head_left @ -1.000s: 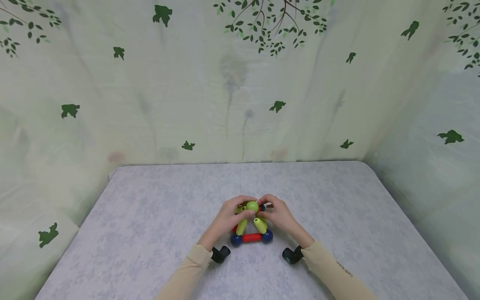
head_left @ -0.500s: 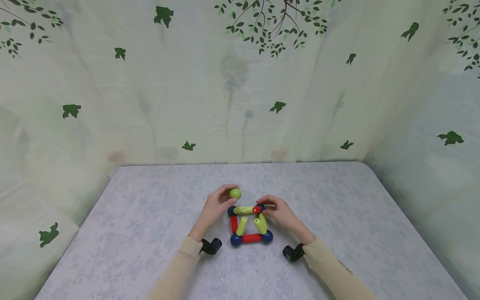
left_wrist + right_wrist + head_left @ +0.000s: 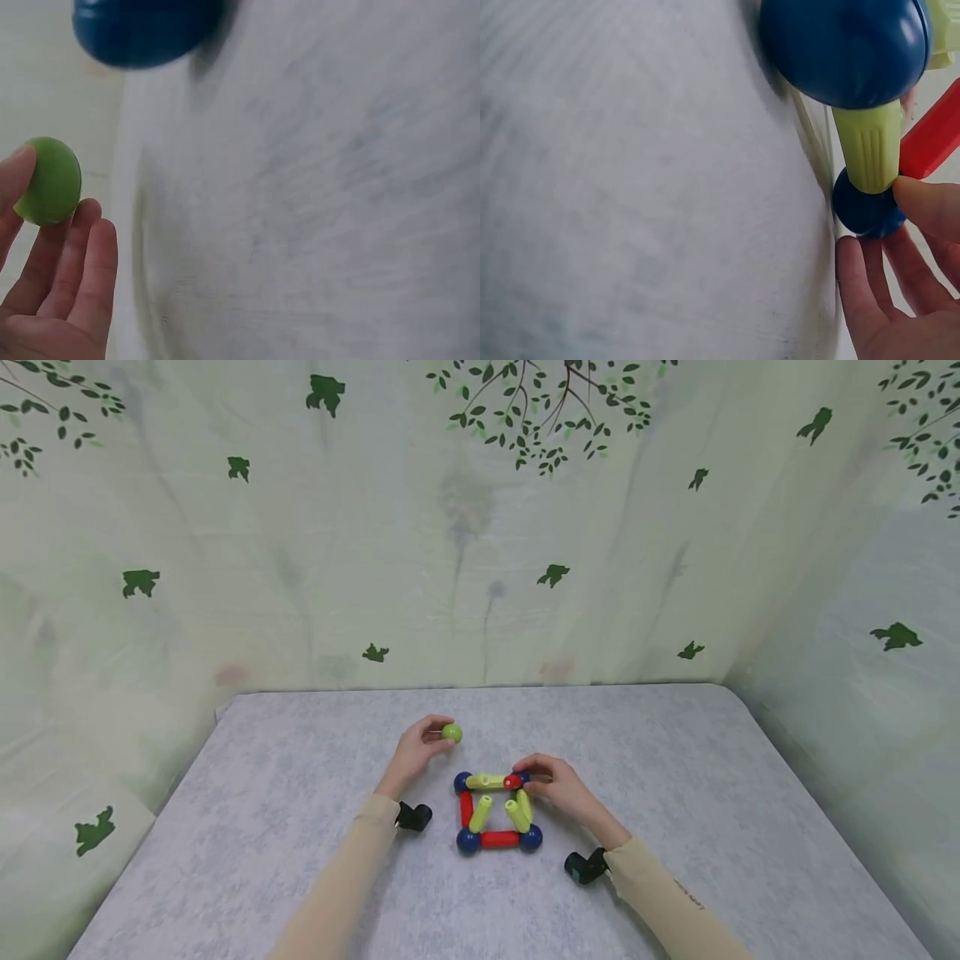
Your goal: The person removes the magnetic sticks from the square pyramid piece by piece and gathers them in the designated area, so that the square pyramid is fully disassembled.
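Green ball (image 3: 452, 732), farther left, between pinching left fingers (image 3: 97, 266), right fingers (image 3: 857, 277) round blue ball (image 3: 864, 211)

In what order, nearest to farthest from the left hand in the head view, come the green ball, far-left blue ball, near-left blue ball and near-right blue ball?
1. Green ball: held in the left hand.
2. Far-left blue ball: just right of the hand, closer to the person.
3. Near-left blue ball: closer still to the person.
4. Near-right blue ball: farthest right.

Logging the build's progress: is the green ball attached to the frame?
No, the left hand holds the green ball apart from the frame.
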The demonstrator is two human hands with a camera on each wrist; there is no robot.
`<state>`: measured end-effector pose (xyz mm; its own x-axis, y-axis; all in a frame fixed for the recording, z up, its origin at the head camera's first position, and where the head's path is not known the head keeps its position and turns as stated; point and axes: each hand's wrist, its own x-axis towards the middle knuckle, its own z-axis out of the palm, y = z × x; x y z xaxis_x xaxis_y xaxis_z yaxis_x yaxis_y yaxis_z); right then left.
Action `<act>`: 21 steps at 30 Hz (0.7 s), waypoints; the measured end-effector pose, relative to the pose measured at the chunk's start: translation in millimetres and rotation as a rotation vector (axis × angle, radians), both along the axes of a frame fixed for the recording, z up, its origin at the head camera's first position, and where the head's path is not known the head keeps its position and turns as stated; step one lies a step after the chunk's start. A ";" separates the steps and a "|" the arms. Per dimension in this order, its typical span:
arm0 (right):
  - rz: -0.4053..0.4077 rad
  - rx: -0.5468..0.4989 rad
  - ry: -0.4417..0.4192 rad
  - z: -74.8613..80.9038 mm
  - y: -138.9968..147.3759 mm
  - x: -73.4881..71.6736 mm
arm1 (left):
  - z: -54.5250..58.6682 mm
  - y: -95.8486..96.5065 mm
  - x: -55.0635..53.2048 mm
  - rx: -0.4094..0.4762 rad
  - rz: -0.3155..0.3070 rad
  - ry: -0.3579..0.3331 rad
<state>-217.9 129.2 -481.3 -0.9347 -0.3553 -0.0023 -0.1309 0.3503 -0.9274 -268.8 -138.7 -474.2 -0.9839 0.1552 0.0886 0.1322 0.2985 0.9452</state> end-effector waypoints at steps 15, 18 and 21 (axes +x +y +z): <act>0.106 -0.029 -0.058 26.8 5.6 18.1 | -5.4 16.2 -29.5 -0.102 0.041 -0.006; 0.117 -0.038 -0.064 25.8 6.2 17.6 | -5.0 19.7 -31.9 -0.111 0.044 0.008; 0.126 -0.048 -0.058 24.5 6.9 16.1 | -4.7 22.1 -32.6 -0.139 0.049 0.021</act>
<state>-201.8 136.1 -456.8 -0.8817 -0.4705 -0.0356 -0.1163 0.2898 -0.9500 -301.4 -116.6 -478.9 -0.9887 0.1197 0.0906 0.1341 0.4333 0.8912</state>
